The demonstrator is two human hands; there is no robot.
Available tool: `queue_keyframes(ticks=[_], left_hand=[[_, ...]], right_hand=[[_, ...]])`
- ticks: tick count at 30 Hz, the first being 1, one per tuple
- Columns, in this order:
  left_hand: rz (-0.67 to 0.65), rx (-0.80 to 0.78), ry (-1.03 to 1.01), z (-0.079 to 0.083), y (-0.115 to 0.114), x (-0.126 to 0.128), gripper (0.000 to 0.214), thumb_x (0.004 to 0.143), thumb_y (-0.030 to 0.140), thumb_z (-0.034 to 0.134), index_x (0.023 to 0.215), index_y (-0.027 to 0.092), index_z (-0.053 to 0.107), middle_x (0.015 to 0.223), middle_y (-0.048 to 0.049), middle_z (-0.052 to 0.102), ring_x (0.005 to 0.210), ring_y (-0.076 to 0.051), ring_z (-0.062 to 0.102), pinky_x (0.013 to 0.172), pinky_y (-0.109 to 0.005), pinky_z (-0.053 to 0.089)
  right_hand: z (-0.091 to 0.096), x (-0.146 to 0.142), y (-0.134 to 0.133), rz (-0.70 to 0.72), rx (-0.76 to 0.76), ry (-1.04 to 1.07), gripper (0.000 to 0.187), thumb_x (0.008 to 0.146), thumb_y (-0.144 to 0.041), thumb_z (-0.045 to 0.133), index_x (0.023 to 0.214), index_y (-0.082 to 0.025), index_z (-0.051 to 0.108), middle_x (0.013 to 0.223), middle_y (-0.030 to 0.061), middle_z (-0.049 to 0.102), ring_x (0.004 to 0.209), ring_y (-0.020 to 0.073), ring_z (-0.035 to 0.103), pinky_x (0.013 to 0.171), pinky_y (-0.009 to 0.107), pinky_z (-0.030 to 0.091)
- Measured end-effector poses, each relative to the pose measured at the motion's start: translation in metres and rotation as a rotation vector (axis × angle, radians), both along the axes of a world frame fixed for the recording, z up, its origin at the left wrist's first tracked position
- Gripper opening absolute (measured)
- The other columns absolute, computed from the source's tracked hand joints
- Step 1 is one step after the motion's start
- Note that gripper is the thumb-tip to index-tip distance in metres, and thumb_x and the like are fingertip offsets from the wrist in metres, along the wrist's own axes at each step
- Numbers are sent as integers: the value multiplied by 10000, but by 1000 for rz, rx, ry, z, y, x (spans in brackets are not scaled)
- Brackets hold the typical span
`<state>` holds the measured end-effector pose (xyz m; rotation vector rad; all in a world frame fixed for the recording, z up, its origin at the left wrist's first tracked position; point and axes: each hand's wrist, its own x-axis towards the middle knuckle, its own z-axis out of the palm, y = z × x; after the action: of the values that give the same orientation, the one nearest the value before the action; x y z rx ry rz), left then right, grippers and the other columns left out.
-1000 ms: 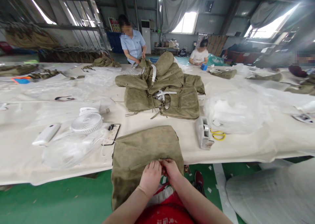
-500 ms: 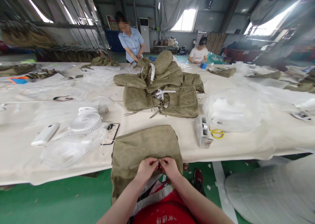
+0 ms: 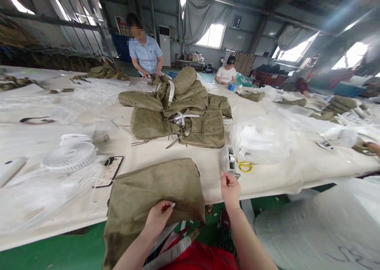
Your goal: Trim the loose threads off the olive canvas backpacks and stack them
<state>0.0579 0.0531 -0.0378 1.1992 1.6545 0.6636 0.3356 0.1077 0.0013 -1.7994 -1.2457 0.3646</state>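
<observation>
An olive-green canvas bag (image 3: 154, 183) lies over the table's front edge and hangs down toward my lap. My left hand (image 3: 158, 218) is closed in a pinch above its front seam. A small white piece (image 3: 173, 204) shows at the fingertips; its kind is too small to tell. To the right of the bag, my right hand (image 3: 230, 191) is raised with thumb and fingers pressed together. It is at the near end of a tape dispenser (image 3: 228, 159). Whatever those fingers hold, if anything, is hidden. Yellow-handled scissors (image 3: 245, 166) lie beside the dispenser.
Several olive bags (image 3: 178, 107) are piled ahead. On the left are a white fan (image 3: 69, 157), a framed flat object (image 3: 114, 171) and clear plastic (image 3: 56, 198). Plastic wrap (image 3: 261, 139) lies to the right. Co-workers (image 3: 147, 54) stand or sit across the table.
My hands were together at the bag's front. My right hand has moved right and forward to the tape dispenser, while my left stays pinched at the bag. The view has shifted right.
</observation>
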Motion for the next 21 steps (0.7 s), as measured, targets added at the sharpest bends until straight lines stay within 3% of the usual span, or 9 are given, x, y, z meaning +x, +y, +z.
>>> queue_keyframes(ticks=[2,6,9,14,18,21], left_hand=[[-10,8,-24,-1,-1,-1,342,689,462,524,810,168,649,688,-20,647,669,-167,599,614,-249,453],[-6,5,-83,-6,-1,-1,342,690,453,491,826,166,618,677,-11,611,634,-156,569,605,-254,451],[-18,9,-97,-8,-1,0,328,691,447,484,823,170,598,686,-9,603,631,-149,564,613,-257,459],[-30,-3,-61,0,-3,3,314,718,443,462,811,173,591,697,-25,621,663,-153,593,652,-265,483],[-29,13,-72,2,-4,4,284,755,400,445,838,169,589,748,-44,656,709,-158,626,685,-271,504],[-58,40,-34,0,-4,3,256,771,362,447,851,171,599,747,-39,667,703,-154,636,675,-262,508]], right_hand=[[6,50,17,-144,-37,-126,367,795,-423,476,967,-171,679,926,104,684,803,213,608,757,312,438],[-2,107,39,-72,-305,-16,301,714,-435,570,801,-187,718,787,90,700,797,239,628,714,321,447],[-10,112,42,-31,-323,172,293,648,-440,637,739,-174,717,727,71,702,770,241,632,697,319,451],[-13,103,18,-121,-128,294,385,576,-482,694,748,-138,706,733,76,697,676,195,602,608,276,440],[-23,98,-13,-106,-199,477,409,602,-520,675,743,-137,663,623,47,650,439,102,474,420,231,335],[-35,93,-18,-95,-200,634,385,585,-506,692,668,-140,604,564,24,604,394,77,430,384,214,313]])
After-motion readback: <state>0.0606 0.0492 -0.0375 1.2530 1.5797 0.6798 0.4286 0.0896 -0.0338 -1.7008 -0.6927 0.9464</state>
